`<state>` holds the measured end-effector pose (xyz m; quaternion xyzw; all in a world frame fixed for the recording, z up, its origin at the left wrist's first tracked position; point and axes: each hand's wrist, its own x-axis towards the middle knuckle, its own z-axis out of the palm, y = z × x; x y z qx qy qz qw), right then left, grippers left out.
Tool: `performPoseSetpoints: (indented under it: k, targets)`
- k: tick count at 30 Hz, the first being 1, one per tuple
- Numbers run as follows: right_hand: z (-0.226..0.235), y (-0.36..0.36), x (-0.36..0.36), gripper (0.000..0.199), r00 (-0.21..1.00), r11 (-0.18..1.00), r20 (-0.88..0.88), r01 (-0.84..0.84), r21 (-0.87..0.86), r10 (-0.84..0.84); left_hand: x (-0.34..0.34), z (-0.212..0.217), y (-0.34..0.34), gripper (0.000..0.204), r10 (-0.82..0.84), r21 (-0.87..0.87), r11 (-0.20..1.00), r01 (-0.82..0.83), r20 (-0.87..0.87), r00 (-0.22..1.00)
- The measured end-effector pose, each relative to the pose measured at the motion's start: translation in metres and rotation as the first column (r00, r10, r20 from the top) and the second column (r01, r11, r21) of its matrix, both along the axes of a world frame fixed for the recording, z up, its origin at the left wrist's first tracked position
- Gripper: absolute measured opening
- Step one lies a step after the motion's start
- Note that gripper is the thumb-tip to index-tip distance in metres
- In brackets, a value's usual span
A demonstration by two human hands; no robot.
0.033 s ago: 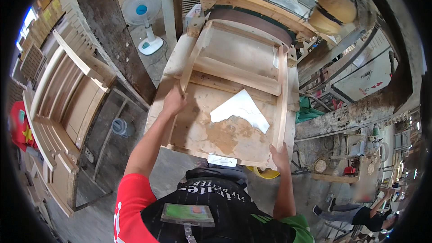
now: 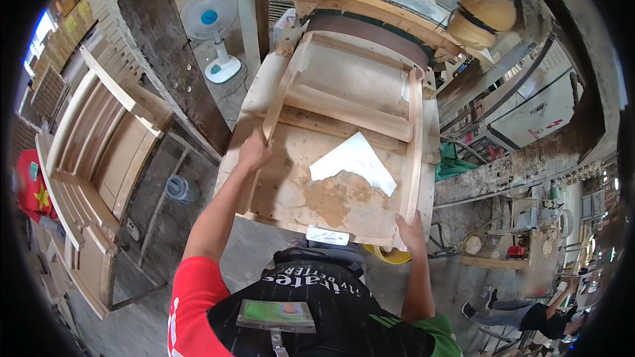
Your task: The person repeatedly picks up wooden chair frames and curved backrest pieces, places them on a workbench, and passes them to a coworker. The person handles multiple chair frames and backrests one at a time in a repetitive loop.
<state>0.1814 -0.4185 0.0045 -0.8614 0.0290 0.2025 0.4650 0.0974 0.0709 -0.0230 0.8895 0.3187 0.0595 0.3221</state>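
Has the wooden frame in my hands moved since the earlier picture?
No, not visibly: the wooden frame keeps the same position against the small wooden block beside its far right corner.

Short-sleeved top, several colours: left sleeve (image 2: 200, 291) red, white marks (image 2: 174, 324) along its outer edge; right sleeve (image 2: 444, 337) green; chest panel (image 2: 350, 320) black with faint thin lines, white lettering (image 2: 297, 276) across it, slanting green stripes (image 2: 383, 321) toward the right shoulder. Clear badge holder (image 2: 276, 315), green card inside, narrow greyish strap (image 2: 278, 340) attached. Left hand (image 2: 254, 152), right hand (image 2: 410, 230) both ungloved; forearms bare.
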Motion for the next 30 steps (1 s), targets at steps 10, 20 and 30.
performPoseSetpoints:
  k: [10,20,30]
  targets:
    - [0.029,-0.029,-0.045,0.049,0.992,0.999,0.117,-0.038,-0.014,0.039,-0.058,0.059,-0.025,0.045,-0.05,-0.119,0.992,0.044,-0.05,0.998]
    - [0.062,-0.066,-0.063,0.054,0.982,0.989,0.142,-0.115,-0.092,0.127,-0.096,0.095,-0.049,0.048,-0.101,-0.154,0.983,0.097,-0.023,0.995]
    - [0.115,-0.064,-0.103,0.055,0.989,0.981,0.077,-0.116,-0.156,0.129,-0.129,0.122,-0.07,0.056,-0.035,-0.243,0.97,0.011,-0.093,0.995]
